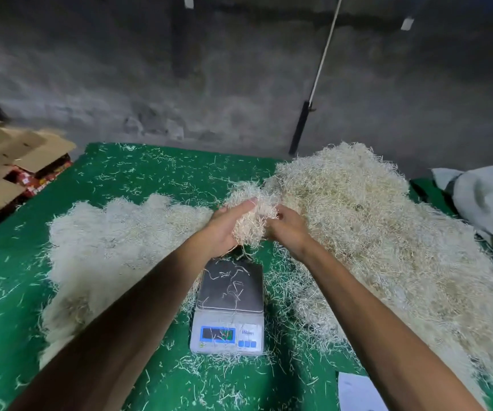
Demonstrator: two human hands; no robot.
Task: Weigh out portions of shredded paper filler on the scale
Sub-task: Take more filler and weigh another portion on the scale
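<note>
At the middle of the frame the left hand (226, 225) cups a clump of shredded paper (251, 215) from the side and below, while the right hand (286, 229) closes its curled fingers on the same clump from the right; the tuft hangs just above the far edge of the scale (229, 307). The scale is a pale plastic box with a dull grey metal pan, a blue-framed display and small blue buttons; only a few loose curled strands lie on the pan. Right of the hands a large heap (372, 232) of cream, wiry shreds fills the right half of the frame, touching the clump's far side. Left of the scale lies a lower, flatter pile (105, 241) of the same filler. Both rest on a green worktop (156, 173) littered with stray strips. Flattened brown cardboard (11, 161) is stacked at the upper left, a grey sack (488, 200) slumps at the right edge, and a white sheet (358, 390) lies at the bottom right.
</note>
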